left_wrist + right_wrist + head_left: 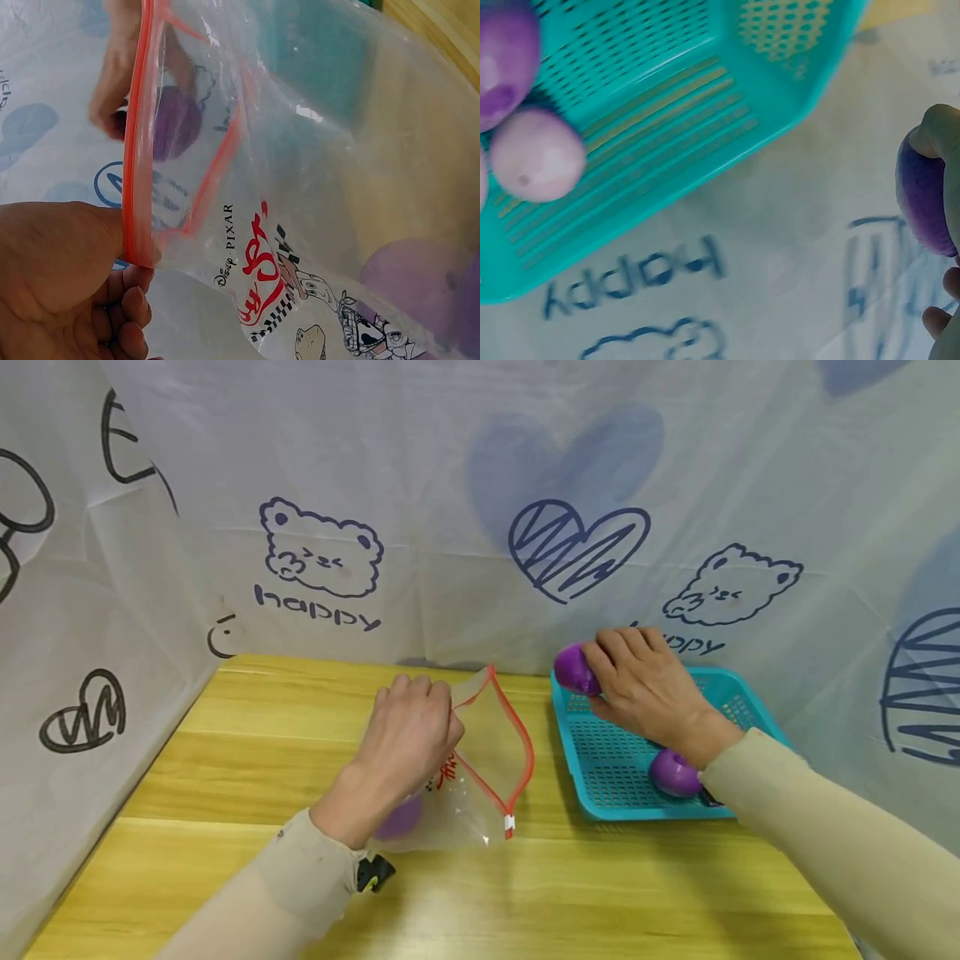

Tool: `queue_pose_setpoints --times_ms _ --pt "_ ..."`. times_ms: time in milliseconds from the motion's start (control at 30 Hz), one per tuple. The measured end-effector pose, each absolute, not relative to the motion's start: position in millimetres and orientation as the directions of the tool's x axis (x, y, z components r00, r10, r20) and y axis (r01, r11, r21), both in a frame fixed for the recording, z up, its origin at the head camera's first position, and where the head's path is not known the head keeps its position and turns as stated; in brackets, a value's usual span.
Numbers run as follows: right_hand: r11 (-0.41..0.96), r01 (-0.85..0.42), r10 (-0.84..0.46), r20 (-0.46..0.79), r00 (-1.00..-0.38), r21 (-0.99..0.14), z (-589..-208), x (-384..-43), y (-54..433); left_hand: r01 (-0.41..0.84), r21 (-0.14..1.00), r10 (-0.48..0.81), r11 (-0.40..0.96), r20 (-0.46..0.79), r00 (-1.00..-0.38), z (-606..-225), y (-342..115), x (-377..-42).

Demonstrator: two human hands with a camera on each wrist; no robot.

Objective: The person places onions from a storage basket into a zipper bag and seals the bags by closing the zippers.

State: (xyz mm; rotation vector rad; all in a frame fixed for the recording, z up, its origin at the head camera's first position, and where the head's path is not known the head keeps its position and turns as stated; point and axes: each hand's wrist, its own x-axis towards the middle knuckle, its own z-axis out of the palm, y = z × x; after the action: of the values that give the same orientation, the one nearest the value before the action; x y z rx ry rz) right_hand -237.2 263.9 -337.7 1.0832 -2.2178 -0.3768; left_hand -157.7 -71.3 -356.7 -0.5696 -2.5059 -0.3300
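"Where's the bag?"
"Over the bench, left of the basket, its mouth turned toward the basket."
"Anything inside?"
"At least one piece, toward the near left, below the left grip, which pinches the bag's rim."
"And in the basket?"
"Several more. The head view shows one piece near its front edge, under the right wrist; the right wrist view shows pieces just beside each other at one end."
"The right grip?"
"Above the basket, with the held piece at the far left corner."
"Behind everything?"
"A hanging cloth, also along the bench's left side."
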Motion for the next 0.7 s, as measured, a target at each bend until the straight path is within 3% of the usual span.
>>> queue_pose_setpoints --times_ms 333,533,700 --pt "0.46 -0.71 -0.882 0.363 -0.299 0.533 -335 -197 204 0.445 0.075 0.335 0.892 0.553 -0.763 -350 -73 -159" --pt "0.336 -0.755 -0.94 0.246 -0.235 0.564 -345 -188 186 0.446 0.074 0.329 0.892 0.569 -0.754 -347 -73 -158" --pt "0.28 -0.758 -0.96 0.175 -0.218 0.59 -350 -184 181 0.447 0.085 0.327 0.89 0.564 -0.758 -346 -72 -157"
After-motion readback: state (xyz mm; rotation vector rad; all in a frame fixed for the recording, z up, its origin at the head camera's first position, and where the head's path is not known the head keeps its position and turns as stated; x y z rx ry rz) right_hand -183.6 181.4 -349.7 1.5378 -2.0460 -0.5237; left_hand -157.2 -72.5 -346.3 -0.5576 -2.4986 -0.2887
